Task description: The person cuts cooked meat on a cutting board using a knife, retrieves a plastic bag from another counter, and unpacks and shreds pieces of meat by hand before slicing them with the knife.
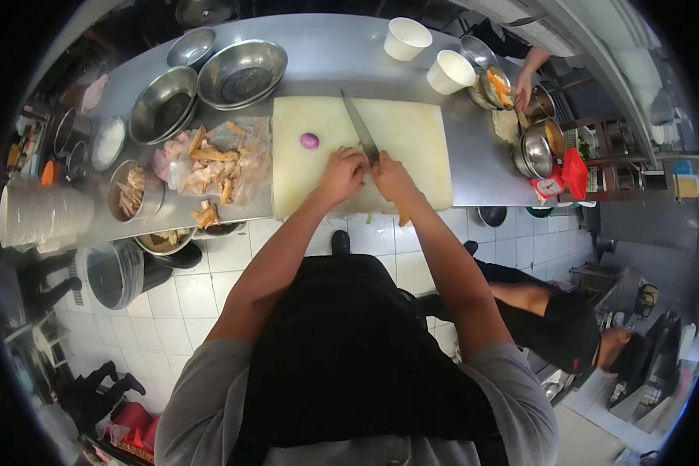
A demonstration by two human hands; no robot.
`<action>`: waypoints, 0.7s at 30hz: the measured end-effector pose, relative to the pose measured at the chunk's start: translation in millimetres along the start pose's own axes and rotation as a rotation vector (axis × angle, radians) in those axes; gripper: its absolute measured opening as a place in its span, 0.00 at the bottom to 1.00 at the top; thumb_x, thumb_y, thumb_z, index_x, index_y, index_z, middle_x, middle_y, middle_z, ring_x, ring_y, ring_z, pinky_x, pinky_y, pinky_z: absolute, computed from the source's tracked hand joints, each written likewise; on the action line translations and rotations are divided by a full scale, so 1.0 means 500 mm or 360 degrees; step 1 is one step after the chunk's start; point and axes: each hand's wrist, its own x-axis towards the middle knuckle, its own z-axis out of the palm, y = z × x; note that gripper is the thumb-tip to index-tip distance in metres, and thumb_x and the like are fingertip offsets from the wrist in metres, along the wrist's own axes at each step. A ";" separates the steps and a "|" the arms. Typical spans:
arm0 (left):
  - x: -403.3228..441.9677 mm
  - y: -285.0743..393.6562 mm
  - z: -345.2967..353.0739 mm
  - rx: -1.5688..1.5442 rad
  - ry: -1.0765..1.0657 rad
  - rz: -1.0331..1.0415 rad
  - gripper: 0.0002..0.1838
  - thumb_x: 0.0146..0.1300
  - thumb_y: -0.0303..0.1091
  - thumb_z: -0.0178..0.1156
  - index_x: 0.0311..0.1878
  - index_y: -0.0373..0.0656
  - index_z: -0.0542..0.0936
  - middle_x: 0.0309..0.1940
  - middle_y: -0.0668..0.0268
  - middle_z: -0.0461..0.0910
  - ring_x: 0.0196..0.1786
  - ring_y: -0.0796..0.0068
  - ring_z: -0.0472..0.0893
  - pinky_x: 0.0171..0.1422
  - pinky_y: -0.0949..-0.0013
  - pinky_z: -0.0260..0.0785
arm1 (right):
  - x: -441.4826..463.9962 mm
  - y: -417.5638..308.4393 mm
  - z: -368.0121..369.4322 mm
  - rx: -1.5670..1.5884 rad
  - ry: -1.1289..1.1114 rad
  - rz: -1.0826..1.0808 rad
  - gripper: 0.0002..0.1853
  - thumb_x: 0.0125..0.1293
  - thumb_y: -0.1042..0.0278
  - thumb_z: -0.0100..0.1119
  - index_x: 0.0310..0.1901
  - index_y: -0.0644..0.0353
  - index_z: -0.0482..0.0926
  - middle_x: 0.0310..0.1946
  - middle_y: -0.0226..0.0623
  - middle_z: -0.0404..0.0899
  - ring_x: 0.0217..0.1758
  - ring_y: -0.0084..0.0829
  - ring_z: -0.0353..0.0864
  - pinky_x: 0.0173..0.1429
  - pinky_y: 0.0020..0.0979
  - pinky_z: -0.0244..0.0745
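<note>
A kitchen knife [356, 120] lies across the white cutting board [412, 140], its tip pointing away from me and to the left. My right hand [394, 182] is closed round the knife where handle and blade meet; the brown handle end shows below the palm. Close beside the blade, my left hand [345, 172] presses down on the board with curled fingers. Whatever those fingers hold is hidden beneath them. A peeled purple shallot [310, 140] sits on the board, up and left of my left hand.
Left of the board lie chicken pieces [210, 167] on a plastic bag, with steel bowls [242, 74] behind. White tubs [408, 39], a red scale [551, 185] and another person's hand [525, 89] are at right. A co-worker [551, 311] bends over behind my right side.
</note>
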 end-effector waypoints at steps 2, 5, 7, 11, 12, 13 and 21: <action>-0.027 0.001 -0.021 -0.0656 0.0278 -0.0233 0.14 0.52 0.23 0.60 0.44 0.40 0.79 0.45 0.60 0.72 0.51 0.59 0.71 0.57 0.58 0.64 | -0.013 -0.044 -0.059 0.0004 -0.0018 0.0205 0.11 0.67 0.66 0.48 0.43 0.67 0.67 0.30 0.63 0.78 0.36 0.63 0.78 0.42 0.57 0.73; -0.055 0.007 -0.073 -0.0207 0.0048 -0.0101 0.19 0.53 0.21 0.60 0.51 0.38 0.77 0.48 0.57 0.70 0.53 0.56 0.72 0.61 0.58 0.64 | -0.062 -0.070 -0.071 -0.0018 -0.0015 0.0370 0.14 0.68 0.64 0.47 0.46 0.68 0.68 0.30 0.61 0.79 0.38 0.63 0.79 0.43 0.56 0.73; -0.056 0.011 -0.074 -0.0142 0.0005 -0.0066 0.18 0.53 0.21 0.60 0.50 0.38 0.77 0.48 0.57 0.71 0.53 0.55 0.72 0.61 0.58 0.65 | -0.073 -0.083 -0.059 -0.0049 0.0060 0.0276 0.15 0.68 0.64 0.47 0.47 0.69 0.68 0.30 0.61 0.79 0.38 0.63 0.79 0.44 0.56 0.74; -0.050 0.003 -0.058 -0.0223 0.0060 -0.0003 0.14 0.56 0.21 0.58 0.47 0.36 0.79 0.45 0.56 0.73 0.51 0.55 0.72 0.57 0.59 0.67 | -0.079 -0.116 -0.050 -0.0032 -0.0279 0.0498 0.20 0.66 0.64 0.49 0.54 0.69 0.67 0.35 0.62 0.80 0.40 0.61 0.81 0.47 0.55 0.75; -0.049 0.001 -0.056 -0.0280 0.0089 0.0025 0.13 0.57 0.20 0.57 0.47 0.36 0.79 0.44 0.56 0.73 0.51 0.55 0.73 0.57 0.59 0.68 | -0.079 -0.118 -0.057 -0.0084 -0.0278 0.0466 0.20 0.66 0.64 0.49 0.55 0.70 0.67 0.35 0.62 0.80 0.40 0.61 0.81 0.48 0.55 0.75; -0.048 0.000 -0.056 -0.0281 0.0093 0.0025 0.13 0.57 0.20 0.57 0.47 0.36 0.79 0.44 0.56 0.73 0.51 0.55 0.73 0.57 0.59 0.68 | -0.077 -0.121 -0.067 -0.0137 -0.0274 0.0427 0.21 0.66 0.63 0.49 0.55 0.70 0.67 0.35 0.62 0.80 0.40 0.61 0.81 0.48 0.54 0.75; -0.038 -0.006 -0.048 -0.0388 0.0064 0.0089 0.08 0.60 0.20 0.57 0.43 0.34 0.77 0.43 0.56 0.75 0.47 0.54 0.76 0.52 0.60 0.70 | -0.083 -0.130 -0.034 -0.0067 -0.0272 0.0468 0.21 0.67 0.66 0.47 0.57 0.71 0.66 0.39 0.63 0.79 0.44 0.59 0.81 0.49 0.53 0.75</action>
